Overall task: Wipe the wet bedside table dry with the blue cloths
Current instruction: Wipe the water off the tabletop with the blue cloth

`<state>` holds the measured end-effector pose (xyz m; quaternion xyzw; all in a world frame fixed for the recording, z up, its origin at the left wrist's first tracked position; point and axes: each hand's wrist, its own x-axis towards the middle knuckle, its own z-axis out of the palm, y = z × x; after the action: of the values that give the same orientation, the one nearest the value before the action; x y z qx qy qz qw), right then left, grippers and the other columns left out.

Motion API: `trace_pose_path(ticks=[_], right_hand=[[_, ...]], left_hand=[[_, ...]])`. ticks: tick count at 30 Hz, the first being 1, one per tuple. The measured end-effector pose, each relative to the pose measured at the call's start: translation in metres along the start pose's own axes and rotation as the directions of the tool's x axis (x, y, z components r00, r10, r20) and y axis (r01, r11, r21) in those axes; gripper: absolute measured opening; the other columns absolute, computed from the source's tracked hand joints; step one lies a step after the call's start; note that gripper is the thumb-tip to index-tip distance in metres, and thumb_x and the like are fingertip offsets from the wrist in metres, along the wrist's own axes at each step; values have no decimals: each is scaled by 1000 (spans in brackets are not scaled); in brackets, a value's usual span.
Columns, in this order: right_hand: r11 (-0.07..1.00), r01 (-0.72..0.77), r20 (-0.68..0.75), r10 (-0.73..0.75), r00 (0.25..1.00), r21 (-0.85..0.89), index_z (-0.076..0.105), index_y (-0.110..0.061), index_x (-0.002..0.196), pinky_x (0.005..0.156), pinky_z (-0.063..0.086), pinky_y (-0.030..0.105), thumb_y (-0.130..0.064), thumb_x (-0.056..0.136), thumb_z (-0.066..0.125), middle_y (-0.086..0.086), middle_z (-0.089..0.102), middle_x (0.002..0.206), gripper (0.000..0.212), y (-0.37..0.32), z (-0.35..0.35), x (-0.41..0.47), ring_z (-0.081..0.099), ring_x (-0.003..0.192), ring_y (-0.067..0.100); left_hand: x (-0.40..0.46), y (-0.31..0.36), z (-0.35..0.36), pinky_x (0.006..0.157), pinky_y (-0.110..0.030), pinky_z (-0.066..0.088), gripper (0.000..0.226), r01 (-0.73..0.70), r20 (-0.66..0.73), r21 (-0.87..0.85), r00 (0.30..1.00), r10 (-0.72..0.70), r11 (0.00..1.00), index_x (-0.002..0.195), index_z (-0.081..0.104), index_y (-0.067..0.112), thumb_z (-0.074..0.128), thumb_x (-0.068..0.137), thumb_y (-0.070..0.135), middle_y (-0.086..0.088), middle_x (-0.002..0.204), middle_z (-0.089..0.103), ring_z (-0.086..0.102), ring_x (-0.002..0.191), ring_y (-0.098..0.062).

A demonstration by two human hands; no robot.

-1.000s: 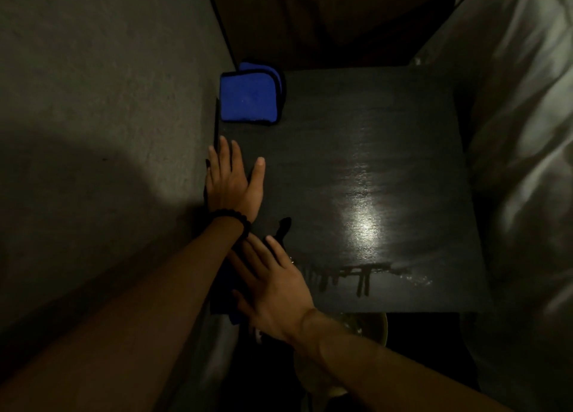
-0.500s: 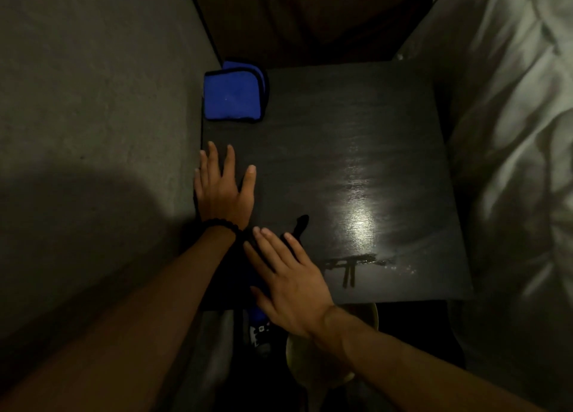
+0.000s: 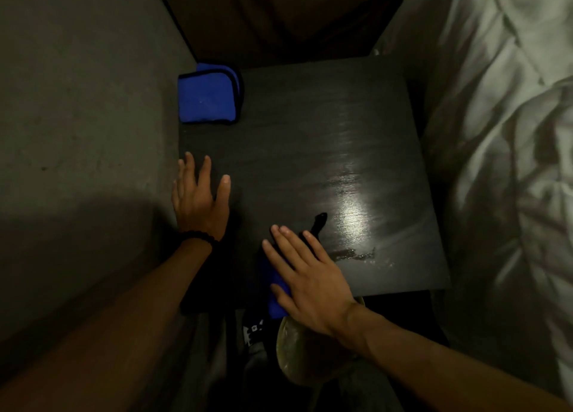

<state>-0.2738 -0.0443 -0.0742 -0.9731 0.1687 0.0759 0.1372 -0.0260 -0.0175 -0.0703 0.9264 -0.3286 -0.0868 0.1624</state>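
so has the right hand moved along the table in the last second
Yes. The right hand, flat on a blue cloth, has slid right along the table's front edge, away from the left hand and toward the water streak.

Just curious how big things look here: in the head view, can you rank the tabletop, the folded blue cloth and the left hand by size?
1. Tabletop, by far the largest.
2. Folded blue cloth and left hand: alike; the hand is nearer the camera, so unranked.

bedside table (image 3: 310, 138) | dark, wet streaks | folded blue cloth (image 3: 208, 99) far-left corner
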Motion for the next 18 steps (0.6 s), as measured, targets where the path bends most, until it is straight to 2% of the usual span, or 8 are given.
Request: trace_pose_path(ticks=[10,18], right_hand=[[999,-24,-6,23,1000,-42,16,-15,162,125,6,46,-51,102,36,13,9,170,72,37,-7,-25,3,157,24],[997,-37,13,38,999,-74,18,-15,162,125,13,47,-52,103,33,12,11,169,71,75,-15,-49,6,157,24]], left_hand=[[3,-1,1,113,-46,8,64,0,31,-33,1000,1,999,143,25,21,21,89,55,-5,155,5,0,141,-19],[5,-4,5,112,-41,5,65,-28,-18,-19,999,28,999,141,31,17,22,90,55,-11,154,13,7,140,-25]])
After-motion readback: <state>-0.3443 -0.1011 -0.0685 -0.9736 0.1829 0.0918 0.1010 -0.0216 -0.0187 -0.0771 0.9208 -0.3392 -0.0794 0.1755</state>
